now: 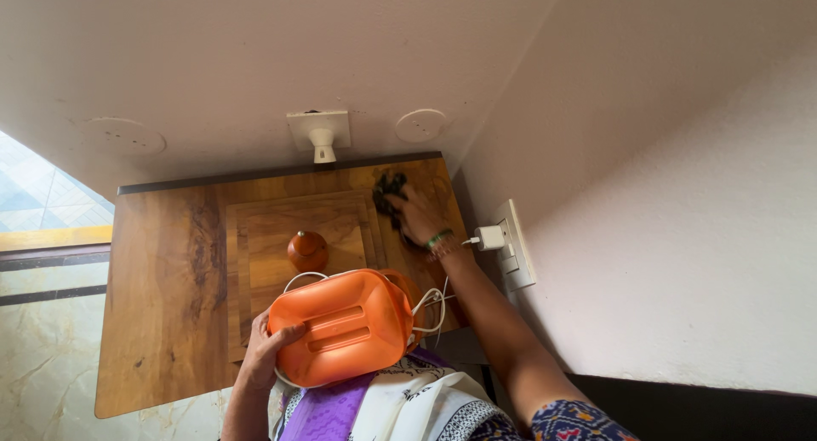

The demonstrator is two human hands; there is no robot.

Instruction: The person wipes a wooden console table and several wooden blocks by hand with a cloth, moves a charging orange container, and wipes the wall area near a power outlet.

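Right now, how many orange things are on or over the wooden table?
2. An orange container is held by the left hand at the table's near edge; a small round orange pot stands mid-table. More may hide beneath the container.
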